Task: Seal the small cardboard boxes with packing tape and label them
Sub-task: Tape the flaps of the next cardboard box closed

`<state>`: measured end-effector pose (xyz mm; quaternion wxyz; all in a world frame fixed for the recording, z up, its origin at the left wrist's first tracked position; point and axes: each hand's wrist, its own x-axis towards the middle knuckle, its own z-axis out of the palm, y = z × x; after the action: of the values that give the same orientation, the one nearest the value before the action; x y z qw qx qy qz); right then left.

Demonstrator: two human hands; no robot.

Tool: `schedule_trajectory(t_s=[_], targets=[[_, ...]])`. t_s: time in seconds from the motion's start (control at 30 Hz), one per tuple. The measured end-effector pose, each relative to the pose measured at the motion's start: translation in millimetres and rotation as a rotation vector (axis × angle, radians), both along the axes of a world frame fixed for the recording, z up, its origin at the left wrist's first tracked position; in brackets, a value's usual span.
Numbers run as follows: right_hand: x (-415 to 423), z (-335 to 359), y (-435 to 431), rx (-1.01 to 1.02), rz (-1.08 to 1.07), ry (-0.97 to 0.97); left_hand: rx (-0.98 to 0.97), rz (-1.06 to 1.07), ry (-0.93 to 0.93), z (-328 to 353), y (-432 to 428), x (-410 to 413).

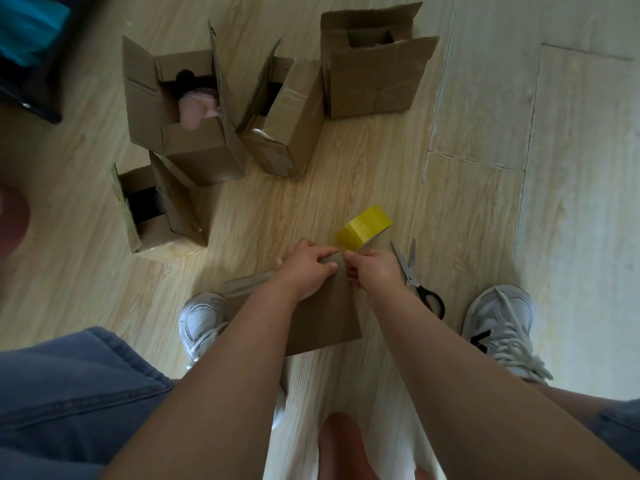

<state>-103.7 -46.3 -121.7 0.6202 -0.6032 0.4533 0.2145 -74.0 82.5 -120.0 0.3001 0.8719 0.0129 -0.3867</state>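
**Both hands meet at the box's far edge**

Head view: both forearms reach toward 12 o'clock. The left hand (306, 263) curls over the far edge of the cardboard box (325, 317), its fingers pinching the flap. The right hand (372, 268), at the left's 3 o'clock and touching it, bunches its fingers tight at the same edge; what they pinch I cannot tell. The yellow tape roll (363, 226) sits just at the right hand's 12 o'clock, the scissors (415, 278) at its 3 o'clock
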Motion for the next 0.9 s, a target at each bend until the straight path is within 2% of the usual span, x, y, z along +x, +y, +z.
schedule_trajectory(t_s=[0.17, 0.37, 0.63, 0.77, 0.9], targets=[[-5.1, 1.0, 10.0, -0.133, 0.063, -0.011, -0.012, 0.043, -0.003, 1.9, -1.9, -0.3], [-12.1, -5.5, 16.3, -0.138, 0.052, 0.069, -0.121, 0.079, -0.073, 7.9, -4.8, -3.9], [-7.5, -2.6, 11.6, -0.169, 0.135, 0.075, 0.007, -0.062, -0.027, 10.4, -5.3, 1.3], [-13.1, 0.6, 9.9, -0.188, 0.107, 0.022, 0.061, -0.095, -0.028, 16.9, -8.0, 0.4], [-27.5, 9.6, 13.2, -0.235, 0.034, -0.168, 0.071, -0.080, -0.037, 16.2, -6.4, -1.0]])
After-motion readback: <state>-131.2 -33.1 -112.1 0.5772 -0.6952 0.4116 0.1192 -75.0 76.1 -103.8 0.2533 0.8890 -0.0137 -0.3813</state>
